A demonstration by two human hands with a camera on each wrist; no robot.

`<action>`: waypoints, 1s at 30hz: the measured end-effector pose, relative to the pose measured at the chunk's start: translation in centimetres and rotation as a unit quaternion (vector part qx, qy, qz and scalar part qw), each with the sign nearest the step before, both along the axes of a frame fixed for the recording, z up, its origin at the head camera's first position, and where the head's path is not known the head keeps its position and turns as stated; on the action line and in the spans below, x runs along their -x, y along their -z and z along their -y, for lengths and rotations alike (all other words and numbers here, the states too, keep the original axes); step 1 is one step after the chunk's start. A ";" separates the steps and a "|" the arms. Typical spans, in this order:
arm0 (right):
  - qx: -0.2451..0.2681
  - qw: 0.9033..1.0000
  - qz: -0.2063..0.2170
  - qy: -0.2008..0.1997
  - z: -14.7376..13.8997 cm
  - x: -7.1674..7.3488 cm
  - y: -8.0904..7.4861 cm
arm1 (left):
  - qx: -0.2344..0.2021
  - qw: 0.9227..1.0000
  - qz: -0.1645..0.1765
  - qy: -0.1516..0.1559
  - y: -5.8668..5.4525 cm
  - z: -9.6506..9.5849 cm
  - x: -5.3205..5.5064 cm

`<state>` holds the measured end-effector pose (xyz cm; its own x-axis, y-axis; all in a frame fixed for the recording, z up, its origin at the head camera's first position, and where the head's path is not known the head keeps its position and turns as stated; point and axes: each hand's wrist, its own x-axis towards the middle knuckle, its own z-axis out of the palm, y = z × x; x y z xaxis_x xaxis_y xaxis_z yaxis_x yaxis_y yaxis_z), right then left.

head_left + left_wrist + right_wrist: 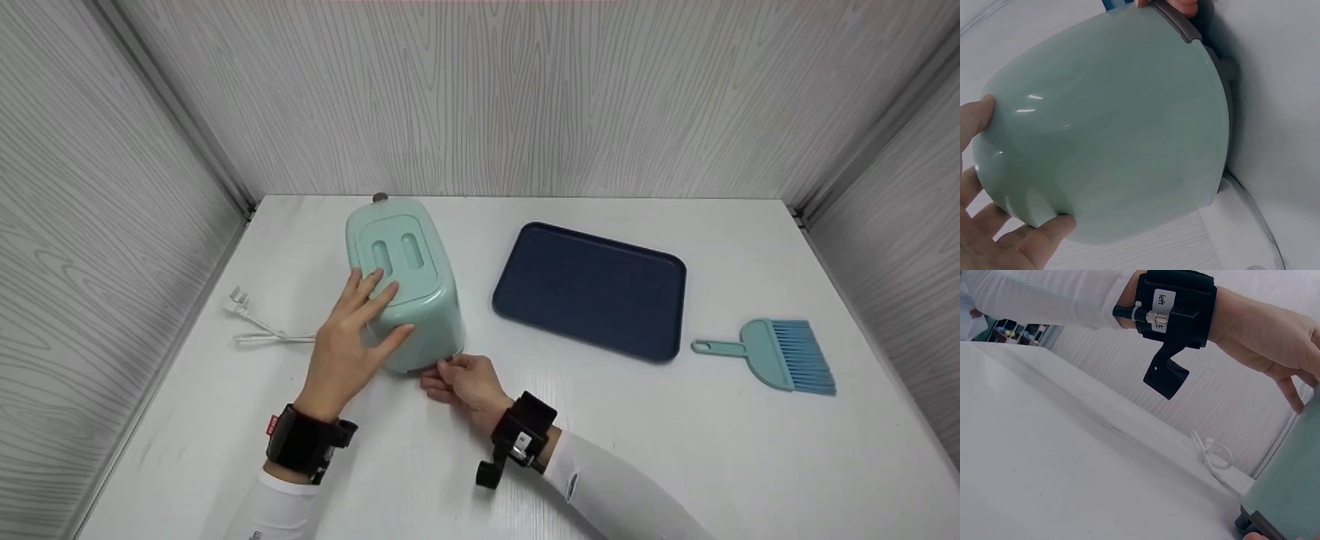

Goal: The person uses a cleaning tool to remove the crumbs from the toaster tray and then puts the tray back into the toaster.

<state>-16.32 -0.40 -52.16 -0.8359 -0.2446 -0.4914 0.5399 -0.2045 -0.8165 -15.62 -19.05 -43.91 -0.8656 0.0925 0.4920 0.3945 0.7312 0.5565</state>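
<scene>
White-sleeved arms (622, 484) are extended, left hand (346, 349) splayed on the mint toaster (411, 281), right hand (469, 386) clamped on its dark base strip (1176, 19).

Is a white table (750, 450). Carries at left a mint-green toaster (416, 277), and farther left a white cord (277, 337) with plug (236, 300); right of the middle, a dark blue tray (592, 292); at right, a brush (769, 355) with blue bristles (804, 357).

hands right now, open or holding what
Left hand: open, resting on the mint-green toaster.
Right hand: closed, pinching the dark crumb tray at its base.
</scene>
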 end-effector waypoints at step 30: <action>-0.026 1.000 -0.015 0.003 0.4 -0.1 -0.2 | 0.001 1.000 -0.001 0.002 0.0 0.3 -0.1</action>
<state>-16.21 -0.85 -51.96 -0.8515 -0.2141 -0.4786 0.5144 -0.1645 -0.8416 -15.53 -19.35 -43.93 -0.8646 0.0969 0.4931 0.3982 0.7306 0.5547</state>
